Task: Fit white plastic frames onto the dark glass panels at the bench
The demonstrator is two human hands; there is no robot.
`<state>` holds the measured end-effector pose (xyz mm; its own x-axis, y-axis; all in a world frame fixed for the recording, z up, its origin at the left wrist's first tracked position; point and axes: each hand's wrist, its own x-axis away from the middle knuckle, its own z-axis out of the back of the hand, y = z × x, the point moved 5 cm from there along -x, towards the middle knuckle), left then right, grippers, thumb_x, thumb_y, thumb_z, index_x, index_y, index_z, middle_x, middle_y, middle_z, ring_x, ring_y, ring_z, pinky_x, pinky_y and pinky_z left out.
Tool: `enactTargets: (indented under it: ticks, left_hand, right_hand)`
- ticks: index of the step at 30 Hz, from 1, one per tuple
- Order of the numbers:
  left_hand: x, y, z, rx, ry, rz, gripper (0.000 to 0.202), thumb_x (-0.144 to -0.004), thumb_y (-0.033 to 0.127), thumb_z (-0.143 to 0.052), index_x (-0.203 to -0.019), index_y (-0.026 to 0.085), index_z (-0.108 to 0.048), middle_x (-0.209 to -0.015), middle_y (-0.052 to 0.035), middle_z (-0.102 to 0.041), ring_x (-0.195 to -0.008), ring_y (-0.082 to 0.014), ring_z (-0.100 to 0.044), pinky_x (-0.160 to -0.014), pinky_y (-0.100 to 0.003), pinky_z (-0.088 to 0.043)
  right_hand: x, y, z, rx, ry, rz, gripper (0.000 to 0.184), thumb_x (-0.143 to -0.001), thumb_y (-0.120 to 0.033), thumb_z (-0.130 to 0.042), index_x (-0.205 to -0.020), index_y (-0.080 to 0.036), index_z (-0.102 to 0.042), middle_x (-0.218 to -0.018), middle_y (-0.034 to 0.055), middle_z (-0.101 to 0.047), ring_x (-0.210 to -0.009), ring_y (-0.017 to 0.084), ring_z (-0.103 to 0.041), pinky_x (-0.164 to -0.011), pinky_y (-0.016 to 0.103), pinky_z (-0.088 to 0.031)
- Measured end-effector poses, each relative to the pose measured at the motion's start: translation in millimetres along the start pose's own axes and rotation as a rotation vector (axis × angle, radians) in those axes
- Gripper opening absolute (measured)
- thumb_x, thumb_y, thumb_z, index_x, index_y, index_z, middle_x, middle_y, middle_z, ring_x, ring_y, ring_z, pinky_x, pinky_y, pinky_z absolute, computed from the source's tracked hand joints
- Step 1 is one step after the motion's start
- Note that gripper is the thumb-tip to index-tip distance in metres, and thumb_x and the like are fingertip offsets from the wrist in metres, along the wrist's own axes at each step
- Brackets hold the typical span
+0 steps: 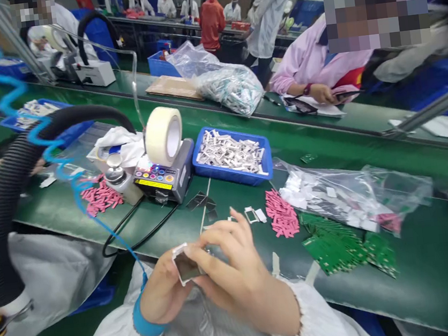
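Low in the view, a small white rectangular frame with a dark glassy panel is held between my two hands. My left hand, with a blue strap on its wrist, grips the frame from the left. Fingers of my right hand pinch its upper right edge, while the other fingers stick up. Just beyond, another white frame lies on the bench beside a small white piece. Several dark thin panels lie behind my hands.
A blue tray of white frames stands beside a tape dispenser. Pink strips, green circuit boards and a plastic bag lie to the right. A black hose and blue coiled cord hang left. A person sits opposite.
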<state>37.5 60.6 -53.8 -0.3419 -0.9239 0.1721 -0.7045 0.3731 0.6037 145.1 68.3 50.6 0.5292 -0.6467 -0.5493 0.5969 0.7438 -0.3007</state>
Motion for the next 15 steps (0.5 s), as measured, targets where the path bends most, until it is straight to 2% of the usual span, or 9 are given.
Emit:
enactTargets:
  ticks: [2, 4, 6, 7, 9, 11, 13, 15]
  left_hand:
    - [-1.1, -8.6, 5.0, 0.097, 0.071, 0.049, 0.033, -0.071, 0.047, -0.065, -0.095, 0.026, -0.071, -0.093, -0.0016, -0.072, -0.088, -0.0177, -0.063, -0.078, -0.028, -0.048]
    - [-4.2, -15.5, 6.3, 0.183, 0.111, 0.105, 0.032, -0.073, 0.048, -0.062, -0.095, 0.027, -0.070, -0.098, -0.0013, -0.071, -0.090, -0.0182, -0.063, -0.082, -0.030, -0.048]
    - [-8.6, -19.1, 3.9, 0.251, 0.102, 0.147, 0.032, -0.076, 0.048, -0.059, -0.097, 0.026, -0.069, -0.097, -0.0018, -0.071, -0.087, -0.0183, -0.062, -0.083, -0.034, -0.048]
    - [-10.7, -19.9, 2.3, 0.277, 0.087, 0.161, 0.032, -0.077, 0.047, -0.058, -0.097, 0.025, -0.069, -0.093, -0.0019, -0.071, -0.084, -0.0178, -0.062, -0.082, -0.035, -0.049]
    - [-13.8, -20.8, 0.4, 0.302, 0.062, 0.185, 0.030, -0.077, 0.044, -0.059, -0.098, 0.023, -0.068, -0.087, -0.0016, -0.069, -0.080, -0.0168, -0.061, -0.082, -0.038, -0.049]
    - [-14.6, -21.3, 1.0, 0.292, 0.052, 0.196, 0.029, -0.077, 0.040, -0.061, -0.098, 0.022, -0.068, -0.085, -0.0020, -0.068, -0.079, -0.0169, -0.060, -0.083, -0.040, -0.049]
    - [-13.4, -21.7, 2.6, 0.260, 0.047, 0.197, 0.029, -0.076, 0.039, -0.063, -0.098, 0.021, -0.068, -0.087, -0.0034, -0.067, -0.081, -0.0176, -0.060, -0.084, -0.041, -0.048]
    - [-11.3, -22.3, 3.5, 0.238, 0.040, 0.200, 0.030, -0.076, 0.040, -0.063, -0.098, 0.021, -0.068, -0.088, -0.0040, -0.067, -0.082, -0.0178, -0.059, -0.085, -0.041, -0.046]
  right_hand:
    - [5.8, -1.5, -9.8, 0.072, -0.079, -0.004, 0.032, -0.088, -0.031, -0.048, -0.114, -0.015, -0.056, -0.119, 0.0121, -0.056, -0.111, 0.028, -0.045, -0.102, 0.058, -0.021]
    - [13.1, -1.3, -18.7, 0.131, -0.189, 0.024, 0.054, -0.087, -0.048, -0.045, -0.127, -0.010, -0.046, -0.137, 0.0177, -0.040, -0.126, 0.036, -0.030, -0.102, 0.062, -0.017]
    - [21.5, 6.0, -20.5, 0.127, -0.265, 0.030, 0.073, -0.085, -0.059, -0.040, -0.135, -0.006, -0.033, -0.144, 0.0212, -0.028, -0.132, 0.037, -0.022, -0.103, 0.061, -0.017]
    - [26.2, 14.8, -18.2, 0.108, -0.282, -0.002, 0.075, -0.086, -0.059, -0.038, -0.137, -0.005, -0.029, -0.144, 0.0213, -0.027, -0.133, 0.034, -0.023, -0.104, 0.058, -0.019]
    - [38.1, 45.3, -9.4, 0.090, -0.274, -0.147, 0.061, -0.090, -0.050, -0.037, -0.137, -0.011, -0.031, -0.140, 0.0175, -0.038, -0.129, 0.026, -0.034, -0.105, 0.052, -0.023]
    - [55.6, 88.9, 0.1, 0.167, -0.247, -0.349, 0.040, -0.091, -0.036, -0.041, -0.127, -0.021, -0.045, -0.128, 0.0106, -0.054, -0.119, 0.023, -0.046, -0.102, 0.051, -0.026]
    - [75.8, 132.7, 5.1, 0.317, -0.240, -0.491, 0.028, -0.085, -0.028, -0.052, -0.113, -0.024, -0.058, -0.119, 0.0084, -0.061, -0.112, 0.028, -0.051, -0.097, 0.059, -0.025]
    - [92.4, 165.2, 1.9, 0.359, -0.256, -0.510, 0.026, -0.080, -0.022, -0.058, -0.106, -0.023, -0.062, -0.114, 0.0091, -0.064, -0.108, 0.032, -0.053, -0.093, 0.066, -0.021]
